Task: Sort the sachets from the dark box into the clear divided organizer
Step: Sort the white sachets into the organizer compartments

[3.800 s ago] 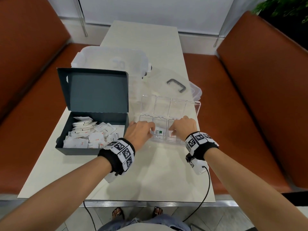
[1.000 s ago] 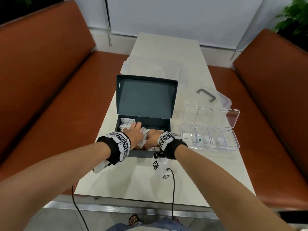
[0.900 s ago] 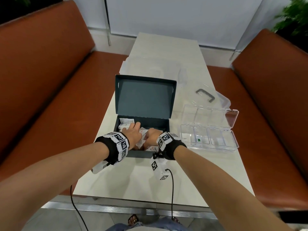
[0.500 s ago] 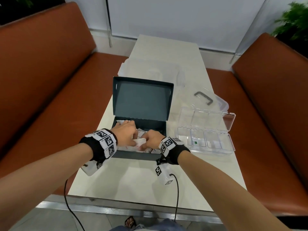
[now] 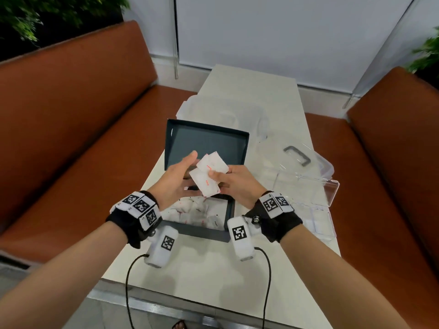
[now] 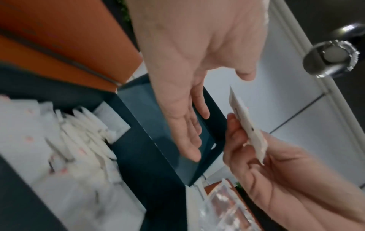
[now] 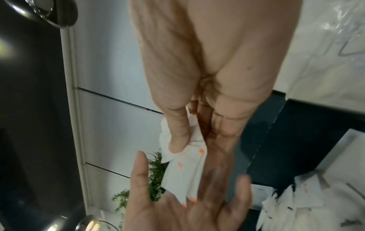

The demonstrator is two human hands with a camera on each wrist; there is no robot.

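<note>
My right hand pinches a few white sachets with orange print between thumb and fingers, raised above the dark box. In the right wrist view the thumb presses on the held sachets. My left hand is open beside them, palm toward the sachets, fingers straight, holding nothing. Several more sachets lie loose in the box, whose lid stands upright behind. The clear divided organizer sits open to the right of the box, partly hidden by my right wrist.
A large clear storage bin stands behind the dark box. A clear lid with a grey handle lies behind the organizer. Orange benches flank the narrow white table. Wrist cables hang over its front edge.
Both hands have lifted out of the dark box. The right hand now holds sachets in the air, and the left hand has opened beside them.
</note>
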